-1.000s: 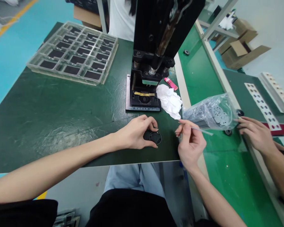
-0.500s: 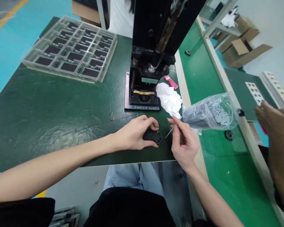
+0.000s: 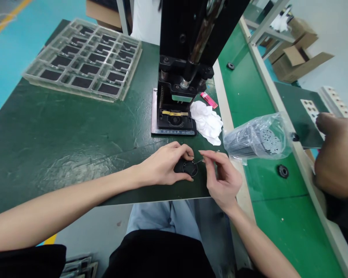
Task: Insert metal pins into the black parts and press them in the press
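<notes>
- The right hand (image 3: 224,177) has moved left since half a second ago; the thin metal pin (image 3: 208,155) pinched between its thumb and forefinger now lies nearly level, its tip at the edge of the round black part (image 3: 188,167). Before, the pin slanted and stood clear of the part.
- The left hand (image 3: 165,166) has not shifted: its fingers are curled narrowly round the round black part, pressing it onto the bench (image 3: 60,135) just below the middle of the frame.
- At the right edge, a co-worker's hand (image 3: 335,160) has dropped lower and closed into a loose fist; it was raised and further up before.
- The camera has tipped slightly, so the tray and the press sit a little more to the left.
- Counts: one round black part under the hands, one pin in the right hand.
- One clear compartment tray (image 3: 84,58) at upper left; its dark inserts are too many and too small to count surely.
- One black press (image 3: 188,50) at top centre, with one fixture block (image 3: 175,117) at its foot.
- One crumpled white cloth (image 3: 206,120) just right of the fixture, one pink marker-like item (image 3: 208,100) above it.
- One clear plastic bag of pins (image 3: 256,139) at centre right.
- Two small black rings on the green conveyor: one (image 3: 283,170) below the bag, one (image 3: 230,66) further up.
</notes>
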`<state>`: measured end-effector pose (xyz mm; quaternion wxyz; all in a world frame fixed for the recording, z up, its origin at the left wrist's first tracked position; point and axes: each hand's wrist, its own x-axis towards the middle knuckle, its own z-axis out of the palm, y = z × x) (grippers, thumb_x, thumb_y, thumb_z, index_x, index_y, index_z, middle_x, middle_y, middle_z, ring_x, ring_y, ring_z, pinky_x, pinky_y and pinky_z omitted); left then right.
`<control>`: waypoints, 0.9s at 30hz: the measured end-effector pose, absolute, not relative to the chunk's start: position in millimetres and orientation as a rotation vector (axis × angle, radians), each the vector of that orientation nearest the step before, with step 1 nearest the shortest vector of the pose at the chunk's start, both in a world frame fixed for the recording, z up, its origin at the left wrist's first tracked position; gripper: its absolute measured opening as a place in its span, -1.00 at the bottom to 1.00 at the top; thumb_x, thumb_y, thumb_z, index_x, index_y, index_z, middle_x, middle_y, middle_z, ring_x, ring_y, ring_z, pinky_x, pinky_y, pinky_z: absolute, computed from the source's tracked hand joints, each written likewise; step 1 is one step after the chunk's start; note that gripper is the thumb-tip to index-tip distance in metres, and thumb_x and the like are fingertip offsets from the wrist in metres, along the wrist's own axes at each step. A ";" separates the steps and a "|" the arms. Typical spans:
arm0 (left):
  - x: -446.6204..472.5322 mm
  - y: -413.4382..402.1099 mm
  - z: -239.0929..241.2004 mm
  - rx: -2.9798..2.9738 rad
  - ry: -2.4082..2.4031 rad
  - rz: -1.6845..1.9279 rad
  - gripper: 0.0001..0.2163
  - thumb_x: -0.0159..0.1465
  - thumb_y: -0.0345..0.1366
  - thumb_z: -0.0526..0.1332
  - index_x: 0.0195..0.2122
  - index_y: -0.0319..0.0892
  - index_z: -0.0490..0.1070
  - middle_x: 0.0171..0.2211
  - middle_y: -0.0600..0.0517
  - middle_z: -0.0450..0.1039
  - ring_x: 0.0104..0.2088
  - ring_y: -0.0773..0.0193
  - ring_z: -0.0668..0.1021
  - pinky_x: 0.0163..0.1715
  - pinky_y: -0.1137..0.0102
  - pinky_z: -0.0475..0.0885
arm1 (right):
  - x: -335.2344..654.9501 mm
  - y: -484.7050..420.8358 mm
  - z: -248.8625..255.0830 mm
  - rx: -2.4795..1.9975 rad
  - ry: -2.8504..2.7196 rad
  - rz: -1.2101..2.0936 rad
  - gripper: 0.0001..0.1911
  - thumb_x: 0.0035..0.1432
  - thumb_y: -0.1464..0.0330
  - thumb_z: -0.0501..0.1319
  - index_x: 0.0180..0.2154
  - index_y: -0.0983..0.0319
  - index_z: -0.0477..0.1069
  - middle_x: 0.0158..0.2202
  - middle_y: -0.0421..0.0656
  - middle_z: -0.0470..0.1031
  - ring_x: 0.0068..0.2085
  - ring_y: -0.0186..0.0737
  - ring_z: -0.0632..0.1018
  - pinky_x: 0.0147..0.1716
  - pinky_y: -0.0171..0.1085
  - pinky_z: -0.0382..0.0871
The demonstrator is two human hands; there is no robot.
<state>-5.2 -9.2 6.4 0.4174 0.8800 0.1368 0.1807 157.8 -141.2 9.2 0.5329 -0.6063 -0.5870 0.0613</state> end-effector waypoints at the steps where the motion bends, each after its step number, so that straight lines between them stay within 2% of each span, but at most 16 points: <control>1: -5.3 -9.2 6.5 2.209 0.341 0.458 -0.48 0.10 -0.18 0.58 -0.05 -0.13 0.34 -0.13 0.02 0.55 -0.09 0.10 0.57 -0.10 0.26 0.49 | 157.8 -141.1 9.7 -1.435 -1.410 0.128 -0.64 0.30 0.65 0.19 -0.02 0.16 0.54 -0.13 -0.11 0.62 -0.11 -0.18 0.61 -0.08 -0.11 0.56; 10: -4.9 -9.3 8.4 2.215 0.352 0.442 -0.48 0.10 -0.19 0.58 -0.05 -0.11 0.33 -0.12 0.02 0.55 -0.09 0.10 0.57 -0.08 0.24 0.50 | 156.9 -140.8 10.7 -1.420 -1.508 0.043 -0.60 0.29 0.67 0.19 0.00 0.14 0.52 -0.13 -0.12 0.63 -0.12 -0.17 0.64 -0.12 -0.11 0.59; 12: -4.9 -9.4 9.1 2.214 0.363 0.430 -0.48 0.10 -0.19 0.58 -0.04 -0.11 0.33 -0.12 0.02 0.55 -0.08 0.09 0.57 -0.08 0.24 0.50 | 155.9 -141.8 8.2 -1.416 -1.494 0.028 -0.52 0.29 0.66 0.21 0.12 0.11 0.46 -0.09 -0.12 0.63 -0.10 -0.17 0.65 -0.10 -0.11 0.61; 14: -4.9 -9.5 9.6 2.215 0.372 0.418 -0.46 0.09 -0.19 0.58 -0.04 -0.11 0.32 -0.12 0.02 0.55 -0.08 0.08 0.57 -0.09 0.24 0.50 | 154.7 -142.8 6.6 -1.408 -1.474 0.021 -0.34 0.29 0.64 0.23 0.32 0.09 0.26 -0.07 -0.11 0.63 -0.10 -0.17 0.67 -0.08 -0.09 0.64; 15: -5.0 -9.5 9.7 2.217 0.374 0.413 -0.46 0.09 -0.19 0.58 -0.03 -0.11 0.32 -0.13 0.02 0.55 -0.09 0.08 0.57 -0.09 0.24 0.50 | 154.4 -143.2 6.5 -1.411 -1.475 0.020 -0.28 0.29 0.63 0.24 0.38 0.10 0.18 -0.07 -0.10 0.64 -0.11 -0.17 0.68 -0.08 -0.09 0.65; 16: -5.0 -9.6 9.8 2.218 0.376 0.409 -0.47 0.09 -0.20 0.58 -0.03 -0.11 0.32 -0.14 0.01 0.55 -0.08 0.08 0.57 -0.09 0.24 0.50 | 154.4 -143.5 7.0 -1.418 -1.492 0.018 -0.29 0.30 0.62 0.25 0.38 0.11 0.18 -0.08 -0.10 0.65 -0.13 -0.17 0.69 -0.09 -0.09 0.66; 17: -5.0 -9.6 9.6 2.219 0.376 0.406 -0.47 0.10 -0.20 0.58 -0.04 -0.11 0.32 -0.14 0.01 0.55 -0.08 0.07 0.57 -0.09 0.24 0.50 | 154.7 -143.7 8.0 -1.429 -1.518 0.017 -0.38 0.30 0.61 0.25 0.31 0.13 0.27 -0.10 -0.11 0.65 -0.16 -0.17 0.69 -0.12 -0.11 0.66; 19: -5.0 -9.5 9.1 2.215 0.374 0.402 -0.48 0.11 -0.21 0.57 -0.04 -0.12 0.32 -0.13 0.01 0.55 -0.08 0.07 0.57 -0.09 0.24 0.49 | 156.4 -144.0 11.0 -1.454 -1.561 0.015 -0.65 0.29 0.60 0.27 0.04 0.17 0.48 -0.16 -0.11 0.65 -0.20 -0.19 0.68 -0.20 -0.15 0.65; 21: -5.1 -9.3 8.1 2.208 0.366 0.405 -0.48 0.11 -0.20 0.57 -0.04 -0.12 0.32 -0.12 0.00 0.55 -0.07 0.07 0.57 -0.09 0.24 0.49 | 159.0 -144.1 14.2 -1.469 -1.592 0.024 -0.81 0.27 0.60 0.29 -0.18 0.20 0.49 -0.22 -0.11 0.64 -0.22 -0.19 0.65 -0.23 -0.17 0.61; 24: -5.5 -9.1 7.2 2.207 0.349 0.413 -0.48 0.10 -0.21 0.58 -0.04 -0.13 0.32 -0.12 0.00 0.55 -0.06 0.08 0.56 -0.07 0.25 0.49 | 163.6 -144.6 17.5 -1.506 -1.615 0.048 -0.84 0.27 0.58 0.28 -0.26 0.22 0.43 -0.25 -0.09 0.60 -0.23 -0.21 0.60 -0.25 -0.18 0.55; 27: -6.1 -9.0 7.5 2.204 0.349 0.415 -0.48 0.10 -0.22 0.59 -0.05 -0.13 0.33 -0.13 0.01 0.55 -0.07 0.10 0.56 -0.08 0.27 0.49 | 167.8 -145.1 19.0 -1.552 -1.638 0.083 -0.86 0.29 0.57 0.27 -0.25 0.23 0.41 -0.29 -0.12 0.55 -0.35 -0.29 0.50 -0.37 -0.26 0.45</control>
